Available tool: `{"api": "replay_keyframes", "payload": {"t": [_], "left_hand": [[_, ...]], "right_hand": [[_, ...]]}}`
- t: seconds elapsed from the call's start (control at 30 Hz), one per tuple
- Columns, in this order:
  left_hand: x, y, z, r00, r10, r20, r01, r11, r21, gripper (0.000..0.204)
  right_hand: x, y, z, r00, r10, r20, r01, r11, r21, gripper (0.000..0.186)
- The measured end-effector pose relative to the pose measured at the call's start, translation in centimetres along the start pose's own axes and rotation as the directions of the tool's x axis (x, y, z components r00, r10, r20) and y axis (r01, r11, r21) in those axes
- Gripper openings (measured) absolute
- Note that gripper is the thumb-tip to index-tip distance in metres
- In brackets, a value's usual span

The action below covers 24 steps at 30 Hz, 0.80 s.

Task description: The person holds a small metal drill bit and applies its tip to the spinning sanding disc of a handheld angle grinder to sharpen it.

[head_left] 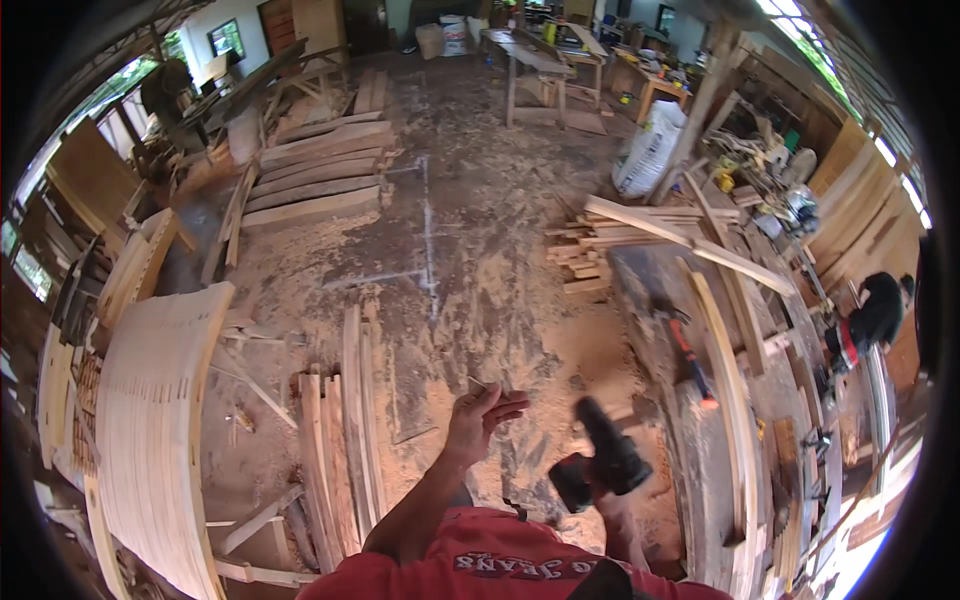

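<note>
A person in a red shirt (400,575) looks down at two bare hands over a brown floor (480,240) dusty with sawdust. The right hand (612,502) is wrapped around a black drill (610,450). The drill hides most of that hand, and it is a bit blurry. The drill is in front of the person's body, to the right of the left hand and near the long bench (650,335).

The left hand (482,418) is up in front, well apart from the drill. Its thumb points up and its fingers are bent to the right. A thin little stick (476,381) shows by the thumb tip, but it is too small to tell what it is, or if the hand is pinching it.

On the long bench lies an orange and black tool (690,362), with a long strip of wood (725,390) just beside it. Past the bench's far end is a pile of wood sticks (580,250), and behind that stands a fat white sack (650,150). On the left side there is a big, pale, bent panel (155,390). Between it and the left hand are some long planks (322,430). Farther off, wide boards (320,170) lie in a row.
</note>
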State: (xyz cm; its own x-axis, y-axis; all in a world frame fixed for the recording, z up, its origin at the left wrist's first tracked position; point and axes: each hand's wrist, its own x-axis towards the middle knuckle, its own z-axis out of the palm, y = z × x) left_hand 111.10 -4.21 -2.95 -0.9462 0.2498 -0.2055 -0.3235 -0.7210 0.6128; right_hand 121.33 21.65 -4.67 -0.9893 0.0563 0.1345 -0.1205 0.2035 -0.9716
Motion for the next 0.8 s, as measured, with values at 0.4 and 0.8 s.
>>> {"api": "replay_keyframes", "payload": {"t": [0.4,0.8], "left_hand": [[8.5,16.2,-6.6,0.931,0.252,-0.263,-0.266,0.964,-0.017,0.018],[40.6,25.7,-3.1,0.899,0.337,-0.279,-0.375,0.922,-0.094,0.023]], "right_hand": [[21.0,-3.8,18.7,0.824,-0.099,0.558,0.23,0.959,-0.168,0.06],[54.1,1.2,21.5,0.824,-0.115,0.555,0.18,0.982,-0.065,0.054]]}}
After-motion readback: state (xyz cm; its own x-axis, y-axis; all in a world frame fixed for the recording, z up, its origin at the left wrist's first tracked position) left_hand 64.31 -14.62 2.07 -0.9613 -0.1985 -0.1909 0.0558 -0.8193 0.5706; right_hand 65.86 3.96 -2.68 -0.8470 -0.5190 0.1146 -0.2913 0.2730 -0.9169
